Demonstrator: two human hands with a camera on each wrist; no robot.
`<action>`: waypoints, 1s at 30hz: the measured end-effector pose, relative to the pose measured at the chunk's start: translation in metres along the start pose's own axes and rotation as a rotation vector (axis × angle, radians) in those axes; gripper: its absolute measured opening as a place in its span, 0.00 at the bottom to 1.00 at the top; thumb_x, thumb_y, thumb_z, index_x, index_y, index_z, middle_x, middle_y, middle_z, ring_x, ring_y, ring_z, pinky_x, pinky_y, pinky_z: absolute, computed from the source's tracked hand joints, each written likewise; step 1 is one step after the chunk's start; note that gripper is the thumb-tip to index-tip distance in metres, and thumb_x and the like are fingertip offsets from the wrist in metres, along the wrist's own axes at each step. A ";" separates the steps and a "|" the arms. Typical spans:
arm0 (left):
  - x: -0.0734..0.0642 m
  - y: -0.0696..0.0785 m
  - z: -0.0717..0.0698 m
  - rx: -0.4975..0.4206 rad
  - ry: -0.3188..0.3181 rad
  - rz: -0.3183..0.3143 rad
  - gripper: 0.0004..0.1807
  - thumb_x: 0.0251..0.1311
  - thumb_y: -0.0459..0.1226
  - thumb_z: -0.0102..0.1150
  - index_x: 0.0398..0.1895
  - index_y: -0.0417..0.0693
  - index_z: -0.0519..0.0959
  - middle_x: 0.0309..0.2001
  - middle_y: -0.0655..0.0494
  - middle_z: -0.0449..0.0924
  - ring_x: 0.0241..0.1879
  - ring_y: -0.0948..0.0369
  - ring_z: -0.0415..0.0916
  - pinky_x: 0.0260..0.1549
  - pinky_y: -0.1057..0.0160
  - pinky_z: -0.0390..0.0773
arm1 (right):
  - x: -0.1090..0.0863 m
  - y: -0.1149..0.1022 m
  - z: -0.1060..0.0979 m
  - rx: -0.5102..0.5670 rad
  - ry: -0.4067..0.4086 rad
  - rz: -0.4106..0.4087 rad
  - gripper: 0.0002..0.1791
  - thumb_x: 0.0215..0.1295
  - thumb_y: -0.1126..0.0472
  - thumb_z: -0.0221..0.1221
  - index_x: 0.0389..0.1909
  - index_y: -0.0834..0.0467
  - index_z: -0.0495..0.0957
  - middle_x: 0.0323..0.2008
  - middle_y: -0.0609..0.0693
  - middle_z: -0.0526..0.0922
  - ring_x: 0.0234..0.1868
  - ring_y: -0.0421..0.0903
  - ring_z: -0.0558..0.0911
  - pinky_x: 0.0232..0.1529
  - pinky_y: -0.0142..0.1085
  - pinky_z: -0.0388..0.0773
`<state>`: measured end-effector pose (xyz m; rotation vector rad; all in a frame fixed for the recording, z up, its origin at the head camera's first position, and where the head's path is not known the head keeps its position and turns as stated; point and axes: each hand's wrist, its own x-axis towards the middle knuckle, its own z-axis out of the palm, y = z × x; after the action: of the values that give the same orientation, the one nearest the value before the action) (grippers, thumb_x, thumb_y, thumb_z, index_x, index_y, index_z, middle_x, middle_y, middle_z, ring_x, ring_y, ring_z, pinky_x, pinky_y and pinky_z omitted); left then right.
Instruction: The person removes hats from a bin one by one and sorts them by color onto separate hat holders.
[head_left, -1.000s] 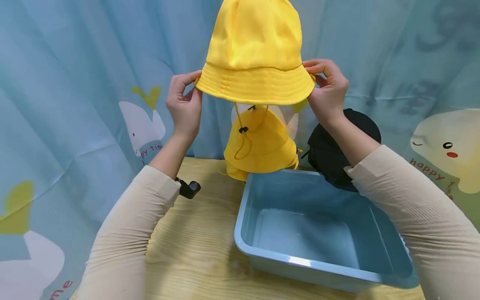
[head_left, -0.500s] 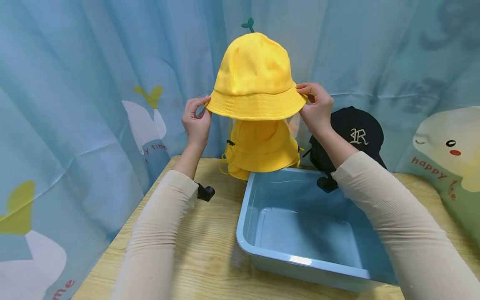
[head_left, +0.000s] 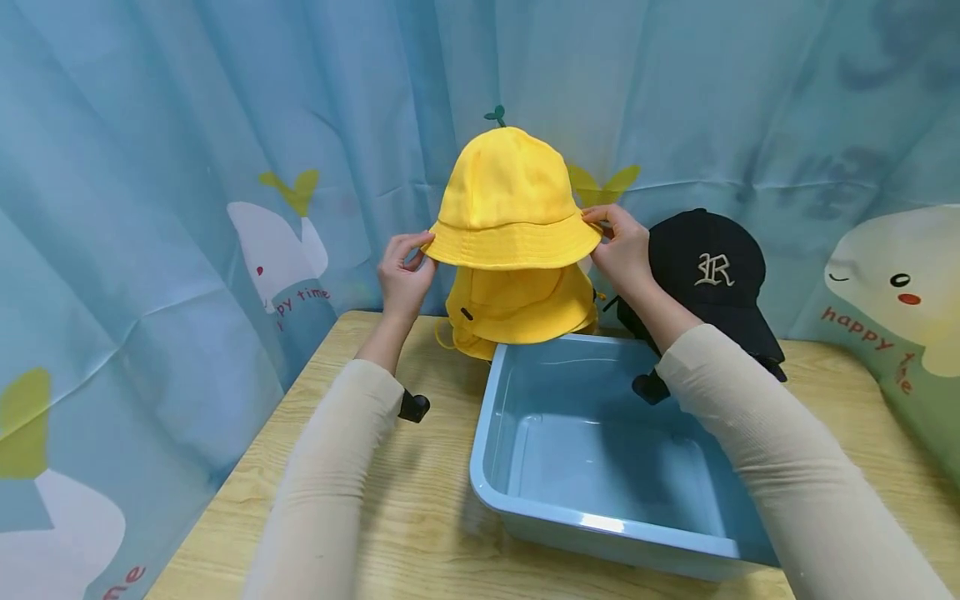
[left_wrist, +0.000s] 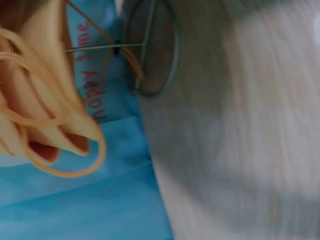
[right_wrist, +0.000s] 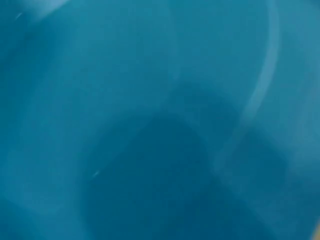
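Observation:
A yellow bucket hat (head_left: 510,187) with a green sprout on top is held by its brim from both sides. My left hand (head_left: 405,273) pinches the brim's left edge, and my right hand (head_left: 624,248) pinches the right edge. Right below it, other yellow hats (head_left: 536,312) sit stacked; the held hat hides their top, and I cannot tell whether they touch. In the left wrist view, yellow hat brims (left_wrist: 42,90) with a looped cord hang beside a round wire stand base (left_wrist: 175,60).
A blue plastic bin (head_left: 483,442) stands on the wooden table (head_left: 315,483), in front of the hats. Black caps (head_left: 708,267), the front one bearing a letter R, stand behind its right side, partly covered by my right forearm. A printed blue curtain (head_left: 360,100) hangs behind.
Both hands have lowered the yellow hat from high up to just over the stacked yellow hats. My right forearm has moved left, uncovering more of the black cap.

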<state>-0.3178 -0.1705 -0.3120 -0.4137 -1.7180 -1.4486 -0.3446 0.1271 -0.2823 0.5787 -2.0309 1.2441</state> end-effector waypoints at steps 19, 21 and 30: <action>-0.052 -0.038 -0.030 0.397 -0.344 0.287 0.10 0.48 0.20 0.63 0.34 0.35 0.83 0.33 0.44 0.81 0.35 0.48 0.79 0.33 0.51 0.79 | -0.033 0.003 -0.015 -0.590 -0.644 -0.025 0.03 0.66 0.70 0.51 0.36 0.62 0.73 0.24 0.56 0.75 0.25 0.53 0.74 0.27 0.40 0.71; -0.057 -0.042 -0.029 0.405 -0.369 0.267 0.08 0.50 0.21 0.63 0.34 0.36 0.83 0.33 0.45 0.81 0.35 0.48 0.79 0.31 0.50 0.79 | -0.035 0.004 -0.014 -0.619 -0.666 -0.020 0.02 0.66 0.69 0.52 0.34 0.60 0.73 0.22 0.54 0.72 0.25 0.52 0.73 0.27 0.39 0.70; -0.072 -0.051 -0.027 0.447 -0.383 0.169 0.06 0.53 0.24 0.63 0.34 0.37 0.83 0.33 0.45 0.81 0.37 0.50 0.80 0.39 0.55 0.80 | -0.043 0.004 0.000 -0.659 -0.770 0.048 0.05 0.69 0.67 0.50 0.34 0.61 0.73 0.23 0.54 0.72 0.27 0.52 0.73 0.30 0.38 0.69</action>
<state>-0.3002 -0.1918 -0.3997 -0.5986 -2.1837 -0.8638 -0.3183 0.1295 -0.3162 0.7400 -2.8993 0.2938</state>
